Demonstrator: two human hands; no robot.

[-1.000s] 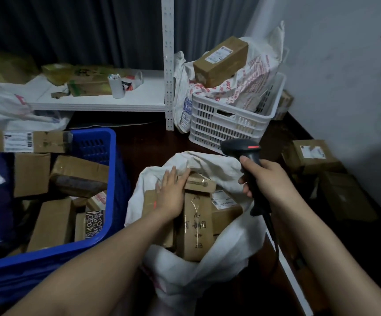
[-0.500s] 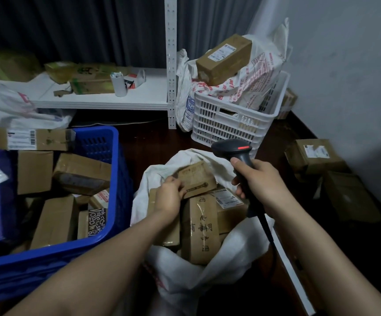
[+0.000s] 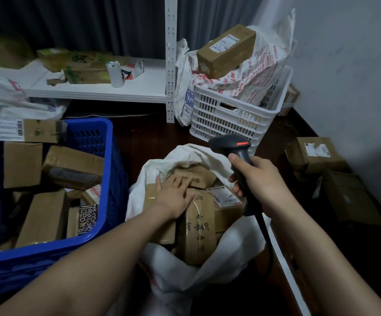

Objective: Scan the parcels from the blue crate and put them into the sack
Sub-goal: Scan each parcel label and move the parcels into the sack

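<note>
Head view, nearest first: where is the parcel in hand?

Inside the sack (image 3: 207,283), which stands open between the forearms and is packed to the mouth with brown boxes. The left hand (image 3: 175,195) lies flat on them, fingers (image 3: 182,182) straight and spread, gripping nothing. The fingertips rest on a small parcel (image 3: 198,176) at the far side of the pile, beside a tall box (image 3: 198,231) with printed characters.

So the step is settling that parcel?

I judge so. Press with the flat palm, not the fingertips, and steer the small parcel toward the far wall of the sack so that it cannot slide off the pile. The cloth rim sags at the near side, and a heavy push there could tip boxes out.

And the right hand (image 3: 262,181)?

Its fingers are curled tight round the handle of the scanner (image 3: 230,144), above the sack's far right edge, with a red strip showing on top. The cable (image 3: 263,226) hangs past the sack mouth, so hold it clear and no box can trap it.

Next?

The blue crate (image 3: 109,156), close against the sack's left side, holds many parcels (image 3: 70,167) yet, so the task looks far from done. Pick one whose label faces up. The white basket (image 3: 228,119) and the shelf (image 3: 116,90) behind are no part of this.
</note>
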